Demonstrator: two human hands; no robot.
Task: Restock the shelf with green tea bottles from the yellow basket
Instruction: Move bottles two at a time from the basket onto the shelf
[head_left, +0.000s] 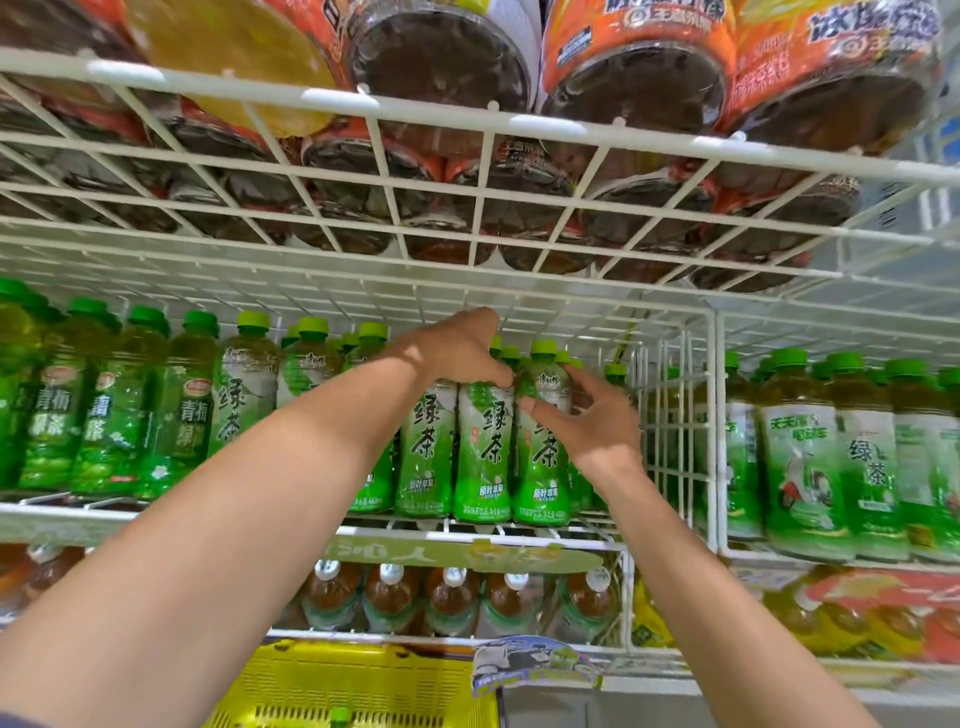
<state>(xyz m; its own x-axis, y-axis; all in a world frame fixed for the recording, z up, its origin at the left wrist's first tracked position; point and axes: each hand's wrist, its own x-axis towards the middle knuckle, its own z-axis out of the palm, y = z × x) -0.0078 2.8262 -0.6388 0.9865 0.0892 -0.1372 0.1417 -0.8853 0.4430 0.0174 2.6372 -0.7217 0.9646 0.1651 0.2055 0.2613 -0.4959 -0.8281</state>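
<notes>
Up at the white wire shelf (519, 532), right in among the green tea bottles (426, 452). Green caps, clear shoulders over pale tea, white-and-green labels with big dark characters down the front, bright green bands at the foot. All upright, packed side by side along the front edge, more rows behind.

Left hand (457, 348) draped over the top of the middle bottle (483, 447), thumb down on its shoulder, fingers curled round the neck and mostly hidden behind it. Right hand (597, 415) just beside, fingers loose and spread, gripping nothing, thumb touching the label of the neighbouring bottle (543, 462) on the right.

Down at the bottom edge, the yellow basket (353, 686), slatted plastic, one green cap (340, 716) peeking up inside. Overhead, big orange-labelled bottles (649, 78), seen from below through the wire grid.
</notes>
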